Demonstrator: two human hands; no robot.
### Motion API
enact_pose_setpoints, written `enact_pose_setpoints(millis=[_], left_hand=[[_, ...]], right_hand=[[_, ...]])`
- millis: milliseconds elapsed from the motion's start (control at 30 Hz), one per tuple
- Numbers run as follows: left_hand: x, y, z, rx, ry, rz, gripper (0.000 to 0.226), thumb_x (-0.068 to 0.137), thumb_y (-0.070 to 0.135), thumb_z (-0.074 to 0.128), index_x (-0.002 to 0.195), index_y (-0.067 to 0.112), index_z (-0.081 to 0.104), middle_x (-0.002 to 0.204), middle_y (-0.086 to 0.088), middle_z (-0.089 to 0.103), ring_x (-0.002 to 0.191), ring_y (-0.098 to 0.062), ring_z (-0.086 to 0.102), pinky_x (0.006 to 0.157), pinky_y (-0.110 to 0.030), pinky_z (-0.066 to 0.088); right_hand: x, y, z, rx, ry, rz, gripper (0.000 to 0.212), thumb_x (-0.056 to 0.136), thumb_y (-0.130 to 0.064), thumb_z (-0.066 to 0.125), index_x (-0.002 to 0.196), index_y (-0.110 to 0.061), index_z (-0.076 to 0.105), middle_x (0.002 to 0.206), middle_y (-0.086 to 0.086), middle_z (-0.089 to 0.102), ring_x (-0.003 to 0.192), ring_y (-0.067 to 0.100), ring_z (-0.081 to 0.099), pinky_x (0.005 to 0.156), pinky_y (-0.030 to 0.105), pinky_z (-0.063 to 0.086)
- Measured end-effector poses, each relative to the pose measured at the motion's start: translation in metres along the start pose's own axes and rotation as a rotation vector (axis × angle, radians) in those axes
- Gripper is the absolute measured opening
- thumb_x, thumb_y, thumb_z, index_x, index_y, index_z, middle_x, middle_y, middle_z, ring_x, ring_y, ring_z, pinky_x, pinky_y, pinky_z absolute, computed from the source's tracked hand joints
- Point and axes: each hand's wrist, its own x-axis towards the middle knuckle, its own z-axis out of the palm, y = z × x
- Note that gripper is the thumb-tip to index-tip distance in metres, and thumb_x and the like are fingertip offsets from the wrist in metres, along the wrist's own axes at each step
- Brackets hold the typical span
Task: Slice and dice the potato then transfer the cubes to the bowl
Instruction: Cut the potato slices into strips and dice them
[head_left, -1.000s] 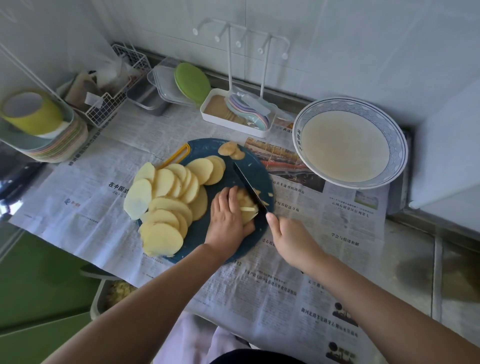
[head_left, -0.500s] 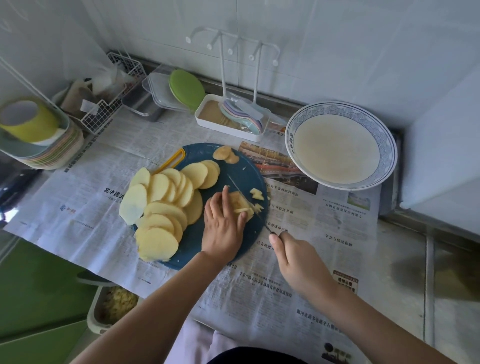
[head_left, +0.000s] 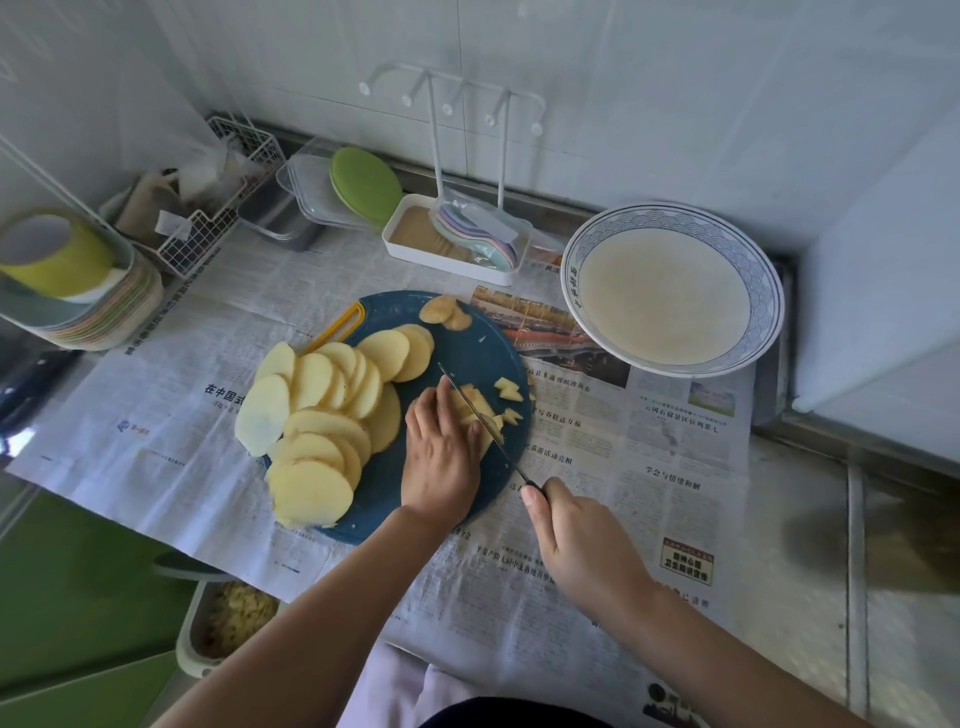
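Observation:
A round dark blue cutting board (head_left: 467, 353) lies on newspaper. A heap of pale potato slices (head_left: 322, 415) covers its left half. My left hand (head_left: 441, 452) presses flat on a small stack of slices (head_left: 475, 405) near the board's right edge. My right hand (head_left: 576, 535) grips a knife (head_left: 483, 423) whose thin blade runs across that stack, right beside my left fingers. A few cut potato pieces (head_left: 508, 389) lie to the right of the blade. Two skin-end pieces (head_left: 444, 312) sit at the board's far edge. The wide blue-rimmed bowl (head_left: 582, 249) stands at the back right.
A white rack tray (head_left: 457, 260) with pastel lids stands behind the board, green plates (head_left: 363, 184) and a wire basket (head_left: 218, 208) to its left. Stacked plates with a yellow cup (head_left: 62, 265) sit far left. A bin with scraps (head_left: 228, 618) is below the counter edge.
The knife has drawn back towards me along the stack and more cut pieces lie to the right of the blade. My left hand stays pressed on the slices.

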Motion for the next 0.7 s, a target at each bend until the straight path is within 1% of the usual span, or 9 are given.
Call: enact_pose_setpoints(millis=[100, 233, 367, 467, 533, 633, 700], left_hand=[[-0.0001, 0.0034, 0.0017, -0.001, 0.012, -0.018, 0.061, 0.095, 0.03, 0.029, 0.14, -0.011, 0.031, 0.127, -0.028, 0.042, 0.117, -0.034, 0.031, 0.104, -0.052, 0.038], [-0.0014, 0.0024, 0.0031, -0.038, 0.02, -0.021, 0.059, 0.095, 0.025, 0.028, 0.143, -0.009, 0.026, 0.127, -0.023, 0.038, 0.117, -0.035, 0.033, 0.105, -0.05, 0.036], [-0.0013, 0.0034, 0.0027, -0.065, 0.005, -0.05, 0.061, 0.094, 0.029, 0.024, 0.142, -0.009, 0.029, 0.129, -0.024, 0.038, 0.12, -0.038, 0.035, 0.107, -0.049, 0.034], [-0.0018, 0.0054, 0.0007, -0.098, -0.001, -0.08, 0.063, 0.093, 0.034, 0.021, 0.137, -0.009, 0.034, 0.13, -0.026, 0.038, 0.122, -0.039, 0.035, 0.108, -0.047, 0.033], [-0.0027, 0.0058, 0.0008, -0.114, 0.017, -0.105, 0.061, 0.094, 0.035, 0.023, 0.133, -0.008, 0.038, 0.128, -0.027, 0.039, 0.121, -0.039, 0.036, 0.106, -0.047, 0.034], [-0.0022, 0.0064, 0.0028, -0.105, 0.035, -0.118, 0.052, 0.092, 0.029, 0.027, 0.124, -0.01, 0.042, 0.121, -0.028, 0.043, 0.112, -0.042, 0.042, 0.099, -0.05, 0.04], [-0.0016, 0.0054, 0.0049, -0.075, 0.037, -0.098, 0.05, 0.091, 0.025, 0.028, 0.121, -0.012, 0.043, 0.118, -0.03, 0.045, 0.109, -0.043, 0.043, 0.097, -0.051, 0.042]], right_hand=[[-0.0007, -0.0012, -0.0008, -0.002, 0.002, -0.014, 0.063, 0.083, -0.06, -0.005, 0.083, -0.02, 0.043, 0.055, -0.01, 0.04, 0.042, 0.01, 0.036, 0.042, 0.023, 0.029], [-0.0021, -0.0037, -0.0008, -0.028, -0.003, -0.024, 0.062, 0.082, -0.06, -0.007, 0.085, -0.02, 0.041, 0.055, -0.011, 0.04, 0.042, 0.009, 0.036, 0.041, 0.023, 0.029], [-0.0021, -0.0045, -0.0011, -0.048, -0.001, -0.018, 0.06, 0.083, -0.059, -0.006, 0.085, -0.021, 0.04, 0.054, -0.011, 0.038, 0.041, 0.009, 0.035, 0.04, 0.022, 0.027], [-0.0014, -0.0055, -0.0012, -0.05, -0.027, -0.015, 0.051, 0.089, -0.054, 0.0, 0.086, -0.021, 0.04, 0.056, -0.011, 0.039, 0.043, 0.009, 0.035, 0.041, 0.023, 0.028], [-0.0005, -0.0054, -0.0013, -0.043, -0.039, -0.002, 0.047, 0.09, -0.052, 0.004, 0.087, -0.021, 0.04, 0.056, -0.011, 0.04, 0.043, 0.009, 0.036, 0.042, 0.022, 0.029], [0.0003, -0.0045, -0.0001, -0.054, -0.057, 0.0, 0.047, 0.09, -0.051, 0.003, 0.088, -0.021, 0.039, 0.057, -0.011, 0.041, 0.044, 0.008, 0.037, 0.042, 0.022, 0.029], [0.0008, -0.0037, 0.0017, -0.064, -0.072, -0.001, 0.047, 0.09, -0.051, 0.002, 0.089, -0.021, 0.039, 0.058, -0.011, 0.042, 0.044, 0.007, 0.039, 0.042, 0.021, 0.03]])
